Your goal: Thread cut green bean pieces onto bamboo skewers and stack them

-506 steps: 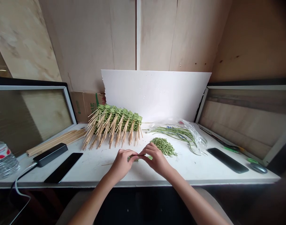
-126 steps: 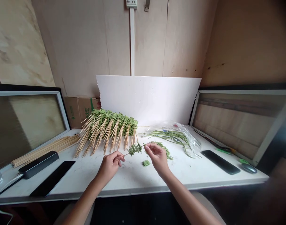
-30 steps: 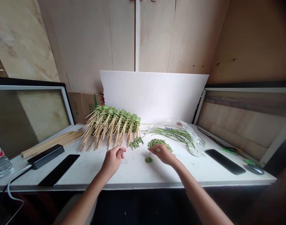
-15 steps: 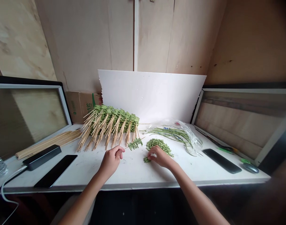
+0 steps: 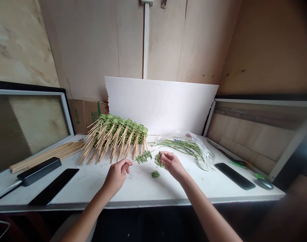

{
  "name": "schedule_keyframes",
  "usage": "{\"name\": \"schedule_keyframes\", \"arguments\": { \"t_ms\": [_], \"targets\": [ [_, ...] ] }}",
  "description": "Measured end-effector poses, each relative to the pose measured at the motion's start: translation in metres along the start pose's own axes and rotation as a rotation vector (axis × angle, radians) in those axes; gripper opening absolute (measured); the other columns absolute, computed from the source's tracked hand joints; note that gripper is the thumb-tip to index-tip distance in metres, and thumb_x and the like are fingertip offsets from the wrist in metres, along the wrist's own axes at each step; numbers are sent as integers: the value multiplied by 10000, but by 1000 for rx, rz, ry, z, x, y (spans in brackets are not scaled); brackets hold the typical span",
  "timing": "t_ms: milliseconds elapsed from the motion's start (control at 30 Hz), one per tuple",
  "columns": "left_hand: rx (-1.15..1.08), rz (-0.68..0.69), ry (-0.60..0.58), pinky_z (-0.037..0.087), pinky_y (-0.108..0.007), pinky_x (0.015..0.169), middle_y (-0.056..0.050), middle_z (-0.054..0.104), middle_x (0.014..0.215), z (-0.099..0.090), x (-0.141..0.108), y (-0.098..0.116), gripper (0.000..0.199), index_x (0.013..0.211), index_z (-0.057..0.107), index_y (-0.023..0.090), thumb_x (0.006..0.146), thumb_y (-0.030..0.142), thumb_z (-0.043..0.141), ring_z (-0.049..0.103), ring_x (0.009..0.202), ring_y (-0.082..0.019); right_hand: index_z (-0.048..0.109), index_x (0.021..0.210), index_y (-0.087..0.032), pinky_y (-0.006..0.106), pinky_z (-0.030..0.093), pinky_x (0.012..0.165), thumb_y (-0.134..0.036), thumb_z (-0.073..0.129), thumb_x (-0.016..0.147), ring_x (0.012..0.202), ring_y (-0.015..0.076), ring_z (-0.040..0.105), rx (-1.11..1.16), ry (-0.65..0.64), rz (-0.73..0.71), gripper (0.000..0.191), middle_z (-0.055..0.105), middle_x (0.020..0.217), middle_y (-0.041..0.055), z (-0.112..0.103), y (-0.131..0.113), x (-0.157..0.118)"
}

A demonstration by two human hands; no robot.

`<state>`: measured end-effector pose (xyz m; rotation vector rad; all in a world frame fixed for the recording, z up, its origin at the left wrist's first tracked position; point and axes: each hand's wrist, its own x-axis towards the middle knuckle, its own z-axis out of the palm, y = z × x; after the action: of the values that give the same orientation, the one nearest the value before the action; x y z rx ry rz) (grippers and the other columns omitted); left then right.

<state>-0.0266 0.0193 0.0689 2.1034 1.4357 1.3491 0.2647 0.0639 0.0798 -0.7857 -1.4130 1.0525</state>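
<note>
My left hand (image 5: 118,171) is closed around the bare end of a bamboo skewer, which points right. Several short green stem pieces, like cut garlic scape, sit crosswise along the skewer (image 5: 143,157), and its tip sticks out beyond them. My right hand (image 5: 171,164) pinches a green stem piece (image 5: 160,153) just right of that tip, apart from it. Behind the right hand, mostly hidden by it, lies the pile of cut pieces (image 5: 157,160). A small cluster of cut pieces (image 5: 155,174) lies on the white table between my hands.
Filled skewers (image 5: 118,134) are stacked at the back left, beside loose bare skewers (image 5: 50,154). Long green stems (image 5: 183,145) lie in a clear plastic bag (image 5: 206,148). A phone (image 5: 55,186), a black box (image 5: 40,170), a dark flat object (image 5: 234,175) and a mouse (image 5: 264,184) flank the work area.
My right hand has lifted from the small cluster of pieces and moved up to near the skewer tip, now with a piece between its fingers. The left hand still holds the skewer.
</note>
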Motion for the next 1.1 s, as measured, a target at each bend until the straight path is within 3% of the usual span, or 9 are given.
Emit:
{"name": "schedule_keyframes", "arguments": {
  "t_ms": [100, 200, 633, 1100],
  "targets": [
    [-1, 5, -6, 453, -261, 681, -3, 664, 679, 1, -1, 3, 316, 885, 678, 210, 1029, 377, 452, 630, 648, -179, 752, 957, -190, 341, 546, 792, -505, 845, 779, 919, 219, 687, 261, -65, 125, 373, 739, 941, 87, 6, -9, -1],
    [3, -1, -11, 455, -261, 678, -2, 660, 675, 1, -2, 6, 328, 895, 686, 204, 1030, 389, 451, 618, 628, -172, 767, 949, -196, 316, 535, 753, -473, 861, 775, 919, 219, 678, 359, -50, 150, 340, 735, 932, 82, 11, -16, -4],
    [-3, 31, -30, 441, -247, 639, 1, 650, 673, 1, -5, 9, 340, 902, 706, 188, 1035, 379, 457, 575, 579, -145, 796, 905, -220, 236, 396, 528, -414, 902, 731, 889, 227, 711, 368, 41, 175, 281, 786, 952, 80, 23, -24, -11],
    [13, 57, -13, 423, -236, 594, 6, 646, 653, 1, -3, 12, 302, 893, 723, 189, 1013, 309, 474, 561, 549, -137, 798, 898, -220, 239, 394, 521, -387, 905, 728, 825, 214, 717, 373, 46, 160, 262, 786, 893, 73, 22, -18, -10]
  ]
}}
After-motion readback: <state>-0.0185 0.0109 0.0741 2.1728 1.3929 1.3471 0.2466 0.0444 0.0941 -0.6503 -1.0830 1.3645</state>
